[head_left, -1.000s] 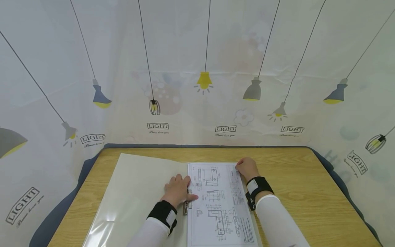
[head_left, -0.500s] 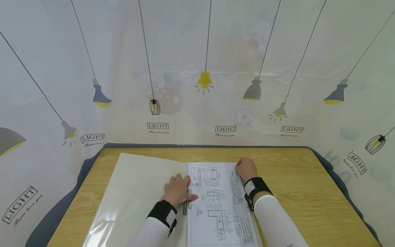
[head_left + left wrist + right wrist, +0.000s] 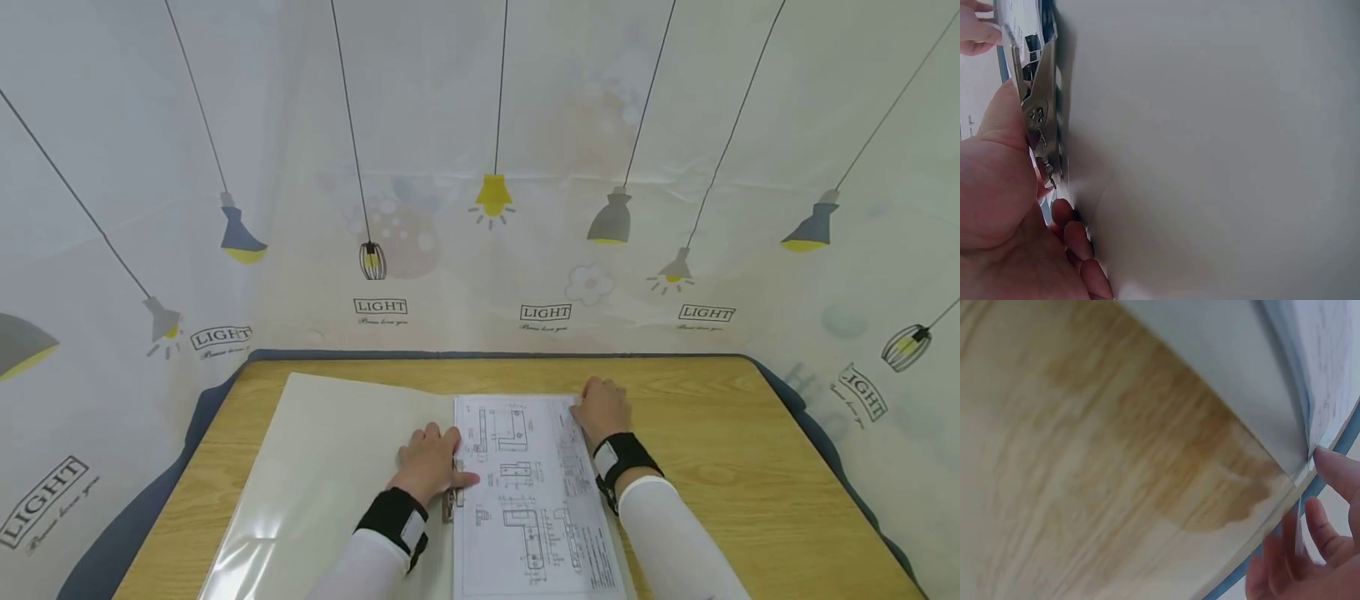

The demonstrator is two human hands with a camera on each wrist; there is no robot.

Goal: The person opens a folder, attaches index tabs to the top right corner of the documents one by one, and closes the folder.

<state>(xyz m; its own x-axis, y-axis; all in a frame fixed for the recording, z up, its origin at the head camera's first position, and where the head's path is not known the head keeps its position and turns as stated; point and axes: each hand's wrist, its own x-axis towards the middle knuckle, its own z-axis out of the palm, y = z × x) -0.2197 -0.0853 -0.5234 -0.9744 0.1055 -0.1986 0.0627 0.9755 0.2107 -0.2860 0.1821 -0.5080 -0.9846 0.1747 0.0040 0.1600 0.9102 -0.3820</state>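
An off-white folder (image 3: 337,467) lies spread on the wooden table, its glossy cover turned to the left. On its right half lies a stack of drawing sheets (image 3: 517,492) with printed technical drawings. My left hand (image 3: 427,462) rests by the spine, thumb stretched over the sheets' left edge and the other fingers on the cover. Beside that thumb sits a metal lever clip (image 3: 1038,115). At the sheets' upper right corner, my right hand (image 3: 603,412) pinches the corner between thumb and fingers; how many sheets it holds, I cannot tell.
The wooden table (image 3: 750,467) extends right of the folder. Its dark blue edge (image 3: 480,356) runs along the back. Behind it hangs a pale cloth (image 3: 450,125) printed with lamps.
The fingers of my right hand have shifted slightly at the sheets' corner. My left hand keeps its place by the clip, and the head view has moved a little.
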